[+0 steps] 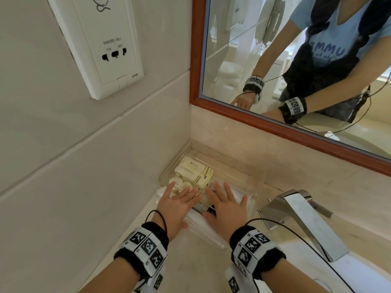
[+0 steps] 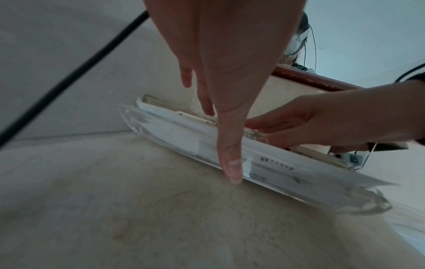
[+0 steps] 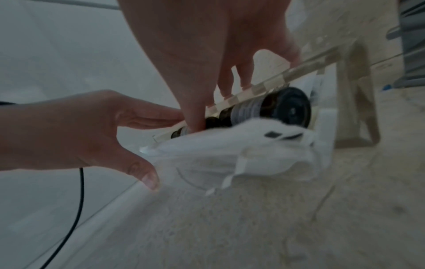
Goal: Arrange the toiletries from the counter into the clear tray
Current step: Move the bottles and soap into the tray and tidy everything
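Both hands are lying flat over the tray (image 1: 257, 176), which is sitting on the table (image 1: 190, 267) in the corner beside the tap (image 1: 304, 216); the left hand (image 1: 179, 205) is spreading its straight fingers over the small round pieces (image 1: 179, 185); the right hand (image 1: 225, 205) is resting, fingers wide and straight, on the white packets (image 2: 184, 134), gripping nothing; cream boxes (image 1: 195, 171) are filling the far end; a dark bottle (image 3: 282, 107) is lying on its side inside the near wall; the mirror (image 1: 296, 60) is hanging above.
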`<state>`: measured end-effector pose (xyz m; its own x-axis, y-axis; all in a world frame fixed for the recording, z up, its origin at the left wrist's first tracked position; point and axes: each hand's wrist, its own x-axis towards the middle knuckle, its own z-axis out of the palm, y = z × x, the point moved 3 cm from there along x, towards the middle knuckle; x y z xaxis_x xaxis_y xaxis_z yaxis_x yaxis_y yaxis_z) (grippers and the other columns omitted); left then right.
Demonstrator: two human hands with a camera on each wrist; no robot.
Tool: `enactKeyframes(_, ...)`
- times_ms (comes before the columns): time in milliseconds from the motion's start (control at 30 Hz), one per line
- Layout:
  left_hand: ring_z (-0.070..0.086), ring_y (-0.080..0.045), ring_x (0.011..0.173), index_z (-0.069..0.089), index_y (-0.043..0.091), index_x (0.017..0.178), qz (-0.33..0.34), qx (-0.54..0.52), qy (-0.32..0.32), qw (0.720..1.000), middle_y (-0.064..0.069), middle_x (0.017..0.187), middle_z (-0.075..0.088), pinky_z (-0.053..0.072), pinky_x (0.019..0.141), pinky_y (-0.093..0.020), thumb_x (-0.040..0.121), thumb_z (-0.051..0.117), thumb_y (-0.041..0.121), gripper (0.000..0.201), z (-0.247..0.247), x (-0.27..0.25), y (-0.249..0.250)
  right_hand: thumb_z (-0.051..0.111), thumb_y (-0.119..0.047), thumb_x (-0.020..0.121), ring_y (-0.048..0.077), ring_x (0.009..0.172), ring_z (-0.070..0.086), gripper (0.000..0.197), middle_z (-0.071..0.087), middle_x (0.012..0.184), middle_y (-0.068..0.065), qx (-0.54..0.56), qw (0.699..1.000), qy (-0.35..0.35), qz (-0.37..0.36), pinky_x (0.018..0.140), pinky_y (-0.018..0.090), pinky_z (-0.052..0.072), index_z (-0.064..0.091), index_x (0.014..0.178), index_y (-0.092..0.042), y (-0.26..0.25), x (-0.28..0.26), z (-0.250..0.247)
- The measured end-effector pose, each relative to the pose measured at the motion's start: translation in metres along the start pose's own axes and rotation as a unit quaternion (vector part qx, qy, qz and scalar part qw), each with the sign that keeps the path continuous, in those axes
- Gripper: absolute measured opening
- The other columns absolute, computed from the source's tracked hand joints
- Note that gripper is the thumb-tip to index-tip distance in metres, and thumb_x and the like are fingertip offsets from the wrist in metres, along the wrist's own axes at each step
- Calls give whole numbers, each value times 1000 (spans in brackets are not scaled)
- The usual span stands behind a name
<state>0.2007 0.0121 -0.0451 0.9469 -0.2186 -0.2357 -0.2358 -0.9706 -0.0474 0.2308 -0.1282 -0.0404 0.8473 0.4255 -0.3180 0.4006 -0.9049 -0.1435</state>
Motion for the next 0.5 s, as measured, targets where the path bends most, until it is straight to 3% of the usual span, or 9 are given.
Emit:
enactKeyframes(100,10,-11,147,8,28,149,8,-8,17,1000,8,159,5,-20,107,-40,85,63,34,85,1,1,-1,35,-53,95,24,148,-9,66,-7,161,-3,-7,1000,4,4,111,66,7,6,150,-30,-3,4,-1)
enactKeyframes(200,43,-8,134,41,29,139,14,9,40,999,8,148,40,3,110,-46,58,82,47,92,-3,2,-3,35,-54,94,25,148,-8,67,-5,161,-2,-9,1000,22,12,111,67,6,6,150,-30,-2,6,0)
enactKeyframes(267,37,-9,138,36,29,142,25,8,33,999,8,152,33,-1,111,-46,65,79,43,89,-1,2,-3,39,-54,93,28,148,-2,68,2,161,0,-7,999,36,15,110,68,9,13,150,-30,-4,9,3)
enactKeyframes(300,32,-9,140,31,29,144,25,17,35,999,8,154,28,-3,112,-45,69,76,41,88,4,3,-4,47,-55,89,31,148,9,68,13,160,3,-18,999,44,12,107,70,16,23,148,-29,-5,9,1)
enactKeyframes(333,38,-8,137,37,29,141,23,14,39,999,8,151,35,3,112,-47,63,79,44,90,5,1,-4,60,-56,81,34,142,28,69,32,154,5,-28,998,55,10,99,73,27,40,141,-28,-7,9,-1)
enactKeyframes(400,56,-7,122,55,29,128,26,15,48,998,8,136,56,21,107,-47,41,86,51,95,-1,0,-3,80,-58,55,34,116,61,70,65,126,6,-52,996,74,14,75,72,47,67,115,-25,-7,10,0)
enactKeyframes(433,55,-7,123,53,29,130,32,7,39,999,8,138,54,19,108,-48,43,86,50,95,0,1,-3,83,-59,47,32,107,67,70,70,117,5,-47,996,76,28,68,69,50,72,107,-25,-6,12,4)
enactKeyframes(500,50,-8,129,48,29,135,34,-1,49,998,8,143,47,17,111,-49,51,84,48,93,1,-1,-3,81,-60,47,33,107,67,71,71,117,5,-36,997,69,18,67,69,50,72,107,-24,-6,12,4)
